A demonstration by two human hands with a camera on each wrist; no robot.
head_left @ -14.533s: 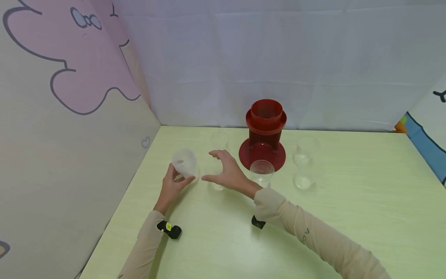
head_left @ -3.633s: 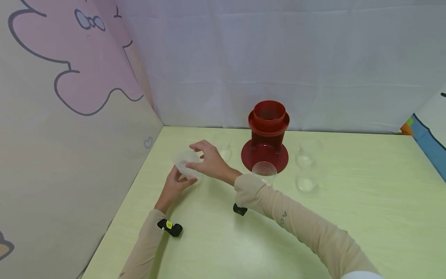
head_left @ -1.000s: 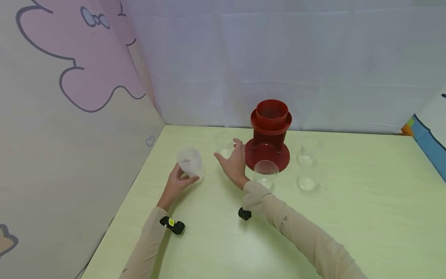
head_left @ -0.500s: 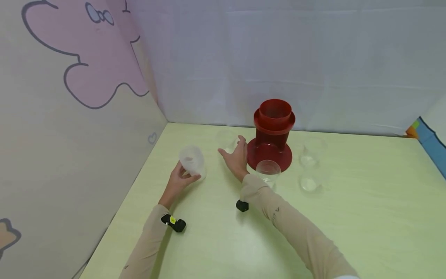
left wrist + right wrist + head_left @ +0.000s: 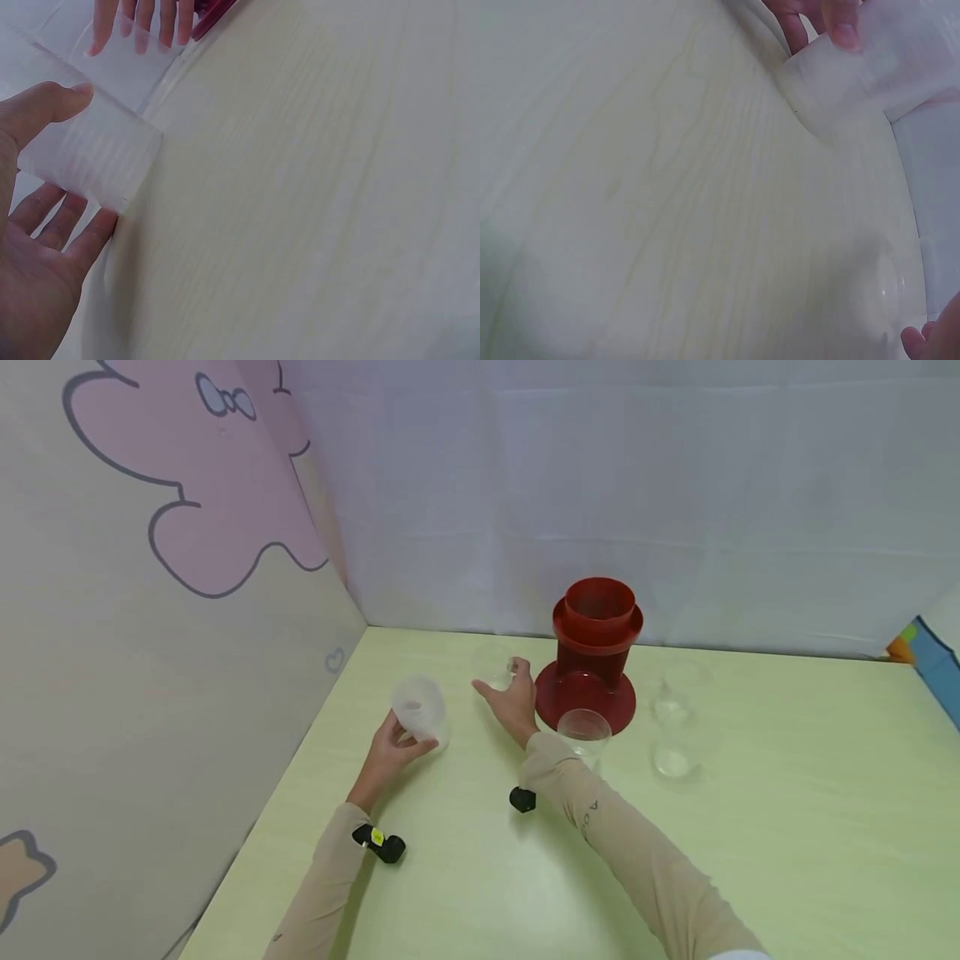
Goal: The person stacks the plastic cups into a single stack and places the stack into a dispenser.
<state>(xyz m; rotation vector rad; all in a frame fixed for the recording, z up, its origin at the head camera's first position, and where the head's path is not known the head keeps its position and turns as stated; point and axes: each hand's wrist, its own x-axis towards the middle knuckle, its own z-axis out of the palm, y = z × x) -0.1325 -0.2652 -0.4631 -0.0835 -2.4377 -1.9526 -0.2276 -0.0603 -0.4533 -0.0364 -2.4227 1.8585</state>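
Note:
My left hand (image 5: pixel 390 756) grips a whitish, see-through plastic cup (image 5: pixel 420 703), tilted, with thumb and fingers on opposite sides. Its cloudy look suggests several nested cups, though I cannot count them. In the left wrist view the thumb lies across the wall of this cup (image 5: pixel 97 150). My right hand (image 5: pixel 513 702) reaches to a clear plastic cup (image 5: pixel 491 664) at the back left, thumb and fingers spread to either side of it. In the right wrist view only part of the right hand (image 5: pixel 937 337) shows, beside the faint clear cup (image 5: pixel 886 289). Contact there cannot be made out.
A red tower of cup-like pieces (image 5: pixel 596 647) stands on a round red base (image 5: pixel 551 697) right of my right hand. Before it is a clear cup (image 5: pixel 585 731). Further right are faint clear cups (image 5: pixel 672 706) (image 5: pixel 673 762). White cloth (image 5: pixel 480 485) hangs behind the pale table (image 5: pixel 787 793).
My right hand has left the left hand's cup and moved right to the back-left clear cup. A clear cup near the hands at 14.5 s ago has gone from there. The left hand keeps its grip.

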